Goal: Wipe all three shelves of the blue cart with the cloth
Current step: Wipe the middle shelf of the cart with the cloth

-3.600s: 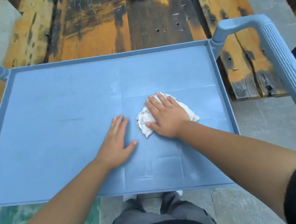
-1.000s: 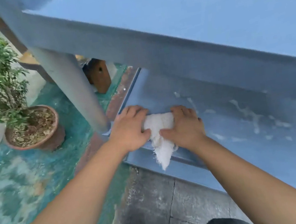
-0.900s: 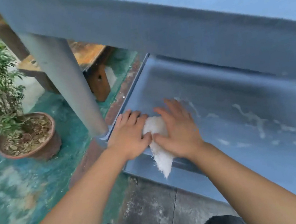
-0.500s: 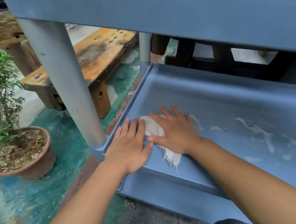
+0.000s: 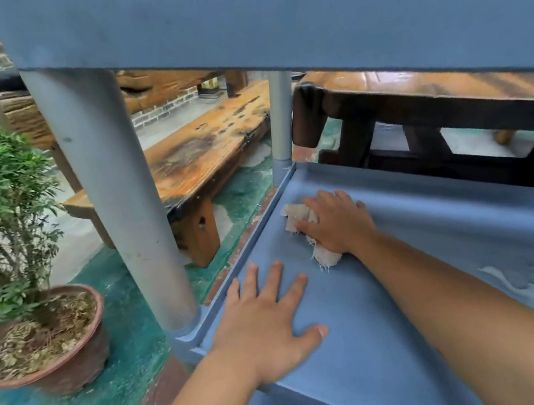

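Observation:
I look under the top shelf point(image 5: 267, 12) of the blue cart at its middle shelf point(image 5: 391, 305). My right hand point(image 5: 337, 222) presses the crumpled white cloth point(image 5: 302, 219) flat onto this shelf near the far left corner; a frayed end of the cloth sticks out below the palm. My left hand point(image 5: 268, 324) lies flat on the shelf near the front left corner, fingers spread, holding nothing. White dusty smears point(image 5: 532, 293) mark the shelf surface at the right.
Two grey cart posts stand at the left, a thick near one point(image 5: 112, 195) and a thin far one point(image 5: 282, 125). A potted shrub point(image 5: 35, 338) sits on the green floor at left. A wooden bench point(image 5: 204, 149) and a dark wooden table point(image 5: 433, 105) stand behind the cart.
Earlier I wiped the top shelf; then the view dropped to the middle shelf. In the last half second my right hand pushed the cloth away toward the far left corner while my left hand stayed near the front.

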Demonstrator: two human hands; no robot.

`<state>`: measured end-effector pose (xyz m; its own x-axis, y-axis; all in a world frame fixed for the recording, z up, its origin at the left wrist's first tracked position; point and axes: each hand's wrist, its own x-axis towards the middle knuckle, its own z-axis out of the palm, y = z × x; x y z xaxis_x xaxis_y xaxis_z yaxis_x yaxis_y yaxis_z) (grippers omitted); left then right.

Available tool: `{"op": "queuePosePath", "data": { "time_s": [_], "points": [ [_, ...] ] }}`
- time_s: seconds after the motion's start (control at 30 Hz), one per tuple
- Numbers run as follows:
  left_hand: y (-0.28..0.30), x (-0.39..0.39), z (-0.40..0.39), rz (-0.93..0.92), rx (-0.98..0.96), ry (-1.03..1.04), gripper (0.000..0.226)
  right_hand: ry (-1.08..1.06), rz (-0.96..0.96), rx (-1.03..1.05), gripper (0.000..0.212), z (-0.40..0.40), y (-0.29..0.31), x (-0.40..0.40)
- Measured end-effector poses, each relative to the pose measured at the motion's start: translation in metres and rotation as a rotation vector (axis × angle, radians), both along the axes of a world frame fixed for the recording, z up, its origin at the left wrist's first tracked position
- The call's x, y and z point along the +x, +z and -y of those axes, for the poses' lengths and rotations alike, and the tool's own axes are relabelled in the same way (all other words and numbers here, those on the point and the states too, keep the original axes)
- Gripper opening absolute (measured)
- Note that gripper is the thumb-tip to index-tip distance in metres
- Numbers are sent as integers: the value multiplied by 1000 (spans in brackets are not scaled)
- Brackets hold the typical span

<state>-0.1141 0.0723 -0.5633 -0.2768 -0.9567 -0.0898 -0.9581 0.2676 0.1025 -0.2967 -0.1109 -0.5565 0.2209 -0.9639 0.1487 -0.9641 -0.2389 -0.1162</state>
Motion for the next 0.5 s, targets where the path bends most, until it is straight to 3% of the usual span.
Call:
{"op": "queuePosePath", "data": {
  "time_s": [0.37,0.5],
  "points": [
    [4,-3,4,1,73,7,85,-401,-12,55,60,76,13,2],
    [2,-4,4,-16,80,2,84,-333,21,126,57,75,11,-5]
  ]
}}
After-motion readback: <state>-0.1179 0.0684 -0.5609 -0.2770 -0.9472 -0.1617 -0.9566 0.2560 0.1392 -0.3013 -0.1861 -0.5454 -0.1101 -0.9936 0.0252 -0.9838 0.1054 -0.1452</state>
